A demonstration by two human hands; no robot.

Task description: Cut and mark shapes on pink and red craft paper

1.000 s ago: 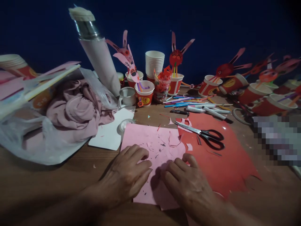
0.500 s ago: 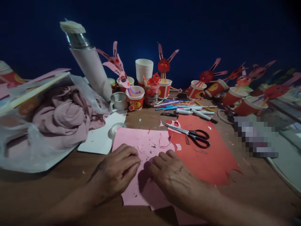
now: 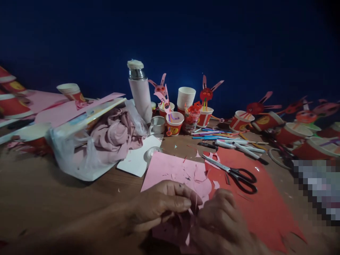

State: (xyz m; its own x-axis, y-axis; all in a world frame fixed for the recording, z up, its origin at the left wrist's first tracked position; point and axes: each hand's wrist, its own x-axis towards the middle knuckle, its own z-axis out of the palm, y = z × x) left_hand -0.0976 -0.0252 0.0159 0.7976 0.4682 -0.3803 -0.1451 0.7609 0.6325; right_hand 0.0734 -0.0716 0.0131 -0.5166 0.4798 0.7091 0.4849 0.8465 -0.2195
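Note:
Over the pink paper sheet (image 3: 164,166), my left hand (image 3: 164,203) is turned partly palm up. Its thumb presses toward the curled fingers; whatever lies between them is too small to make out. Close beside it, my right hand (image 3: 220,223) is closed and slightly blurred, its fingertips hidden behind the knuckles. A thin pale sliver shows near the left fingertips, and I cannot tell what it is. Small pink and dark paper scraps lie on the pink sheet. Black-handled scissors (image 3: 233,173) rest on the red paper (image 3: 255,209) to the right, blades pointing left.
Behind the sheets lie pens and coloured sticks (image 3: 217,136). Paper cups with rabbit figures (image 3: 174,124), a stack of white cups (image 3: 186,97), a metal mug (image 3: 157,125) and a thermos (image 3: 140,95) stand further back. At left is a plastic bag with pink cloth (image 3: 114,132).
The view has swung left and tilted, so the tabletop appears further right and lower. My hands have come closer together, and my left hand has rolled palm upward.

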